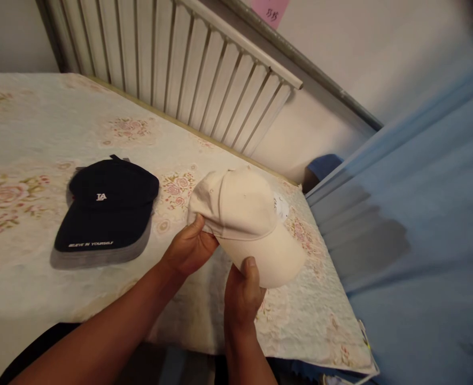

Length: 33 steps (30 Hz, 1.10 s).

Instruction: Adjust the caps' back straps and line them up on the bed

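Note:
A cream baseball cap [246, 208] is held up over the table, tilted, its brim pointing to the lower right. My left hand [192, 245] grips its lower rim near the back, thumb outside and the other fingers mostly hidden under the cap. On the brim's near edge, my right hand [245, 291] is closed with the thumb on top. A white patch with dark lettering shows on the cap's far side. To the left lies a dark navy baseball cap [108, 206] with white letters on its front and along its brim; a grey brim shows beneath it.
A floral tablecloth [132, 155] covers the table. Behind it stands a white radiator [172, 69]. A blue curtain [412, 224] hangs along the right side, with a dark blue object [322, 168] by the far corner. Pink paper [271, 10] is on the wall.

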Available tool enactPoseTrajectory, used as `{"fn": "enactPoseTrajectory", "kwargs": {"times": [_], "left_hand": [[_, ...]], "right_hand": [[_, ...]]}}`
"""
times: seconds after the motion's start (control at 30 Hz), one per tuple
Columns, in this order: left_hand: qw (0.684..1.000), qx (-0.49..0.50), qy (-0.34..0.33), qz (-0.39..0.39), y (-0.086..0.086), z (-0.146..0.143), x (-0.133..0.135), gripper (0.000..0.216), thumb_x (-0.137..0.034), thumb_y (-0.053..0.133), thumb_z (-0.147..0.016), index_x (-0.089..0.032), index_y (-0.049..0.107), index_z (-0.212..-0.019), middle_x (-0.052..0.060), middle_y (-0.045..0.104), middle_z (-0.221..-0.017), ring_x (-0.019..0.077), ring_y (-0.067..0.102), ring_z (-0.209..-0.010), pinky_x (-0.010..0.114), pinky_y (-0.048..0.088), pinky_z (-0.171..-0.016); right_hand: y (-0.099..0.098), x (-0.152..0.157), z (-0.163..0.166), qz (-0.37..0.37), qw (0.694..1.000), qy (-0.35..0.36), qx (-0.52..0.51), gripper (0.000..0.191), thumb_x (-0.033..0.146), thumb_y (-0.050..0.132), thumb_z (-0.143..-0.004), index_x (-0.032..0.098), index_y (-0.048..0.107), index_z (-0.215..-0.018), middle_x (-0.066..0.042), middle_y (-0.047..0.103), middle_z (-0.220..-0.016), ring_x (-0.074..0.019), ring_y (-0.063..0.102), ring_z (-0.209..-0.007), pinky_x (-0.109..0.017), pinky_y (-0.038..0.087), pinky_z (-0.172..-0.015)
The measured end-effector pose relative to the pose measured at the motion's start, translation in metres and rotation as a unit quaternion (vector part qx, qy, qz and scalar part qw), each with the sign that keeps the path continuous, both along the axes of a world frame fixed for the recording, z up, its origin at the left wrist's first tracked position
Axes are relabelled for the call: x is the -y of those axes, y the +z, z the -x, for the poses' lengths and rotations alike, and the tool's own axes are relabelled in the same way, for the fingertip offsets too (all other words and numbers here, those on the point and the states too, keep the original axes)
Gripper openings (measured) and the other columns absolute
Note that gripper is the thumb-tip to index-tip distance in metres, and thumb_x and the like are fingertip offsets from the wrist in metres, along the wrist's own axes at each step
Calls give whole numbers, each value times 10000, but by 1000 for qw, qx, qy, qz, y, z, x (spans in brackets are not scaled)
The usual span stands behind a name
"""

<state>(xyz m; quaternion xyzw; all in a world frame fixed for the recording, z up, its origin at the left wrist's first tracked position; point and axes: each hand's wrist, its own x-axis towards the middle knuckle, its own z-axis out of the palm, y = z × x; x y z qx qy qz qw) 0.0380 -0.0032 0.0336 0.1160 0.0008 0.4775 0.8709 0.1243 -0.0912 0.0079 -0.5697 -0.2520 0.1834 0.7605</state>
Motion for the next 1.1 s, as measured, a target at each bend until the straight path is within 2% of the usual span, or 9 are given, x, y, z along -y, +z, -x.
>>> {"fn": "enactPoseTrajectory", "kwargs": {"times": [0.13, 0.27, 0.43, 0.53, 0.7, 0.83, 0.9, 1.0, 1.1], "left_hand": [[998, 7, 37, 43, 3, 5, -4, 446, -279, 282, -1024, -224, 436, -1439, 42, 682, -1249, 170, 564, -1240, 364, 359, -1122], [998, 23, 44, 45, 4, 11, -10, 448, -283, 279, -1024, -246, 426, -1446, 34, 679, -1256, 153, 576, -1225, 331, 388, -1098], [997, 30, 50, 58, 2, 10, -10, 454, -312, 255, -1028, -239, 432, -1439, 31, 688, -1240, 142, 579, -1219, 319, 401, -1087], [999, 19, 24, 36, -1, 2, -2, 440, -310, 344, -1010, -233, 442, -1432, 54, 680, -1252, 179, 585, -1216, 372, 398, -1096], [1000, 3, -4, -12, -8, -6, 5, 500, -167, 473, -951, -220, 425, -1446, 78, 661, -1279, 205, 591, -1209, 386, 386, -1109], [1000, -4, 1, 19, -10, -1, -2, 476, -189, 370, -996, -193, 382, -1471, 79, 673, -1258, 197, 595, -1203, 366, 385, -1111], [999, -3, 11, 30, -9, 5, -7, 486, -173, 326, -1005, -210, 345, -1489, 72, 674, -1258, 182, 602, -1194, 353, 386, -1110], [998, -21, 45, 50, -8, 17, -15, 493, -177, 294, -1012, -224, 312, -1502, 61, 698, -1215, 155, 630, -1151, 317, 405, -1091], [994, -50, 56, 77, -8, 30, -21, 479, -224, 250, -1023, -195, 336, -1493, 62, 745, -1102, 147, 685, -1043, 278, 457, -1028]], "right_hand": [[4, -3, -2, -29, 998, 7, -52, 594, 366, 594, -823, 122, 511, -1357, -105, 616, -1302, -244, 520, -1274, -430, 407, -1104], [8, -6, -3, -59, 995, 23, -82, 607, 332, 599, -820, 161, 476, -1388, -87, 603, -1324, -226, 525, -1271, -419, 408, -1105], [13, -8, 0, -69, 994, 48, -77, 546, 311, 560, -846, 184, 492, -1373, -71, 594, -1338, -210, 511, -1290, -424, 404, -1107], [13, -9, 2, -71, 996, 30, -50, 514, 325, 540, -862, 162, 516, -1349, -79, 592, -1342, -210, 503, -1298, -413, 412, -1101], [2, -6, 0, -39, 999, 1, -7, 568, 316, 643, -807, 128, 528, -1331, -112, 595, -1339, -223, 508, -1289, -397, 386, -1118], [-3, -2, 1, -35, 997, 62, -28, 627, 330, 699, -770, 127, 520, -1335, -122, 636, -1280, -228, 533, -1264, -424, 373, -1120], [3, -2, 3, -75, 988, 102, -85, 671, 377, 722, -749, 157, 509, -1346, -109, 653, -1256, -232, 545, -1251, -444, 387, -1105], [22, -3, -1, -157, 949, 195, -192, 701, 562, 702, -719, 193, 557, -1298, -112, 672, -1227, -267, 560, -1235, -494, 417, -1066], [38, -6, -14, -164, 912, 260, -272, 709, 726, 590, -724, 190, 636, -1185, -127, 691, -1190, -294, 581, -1209, -520, 410, -1061]]}}
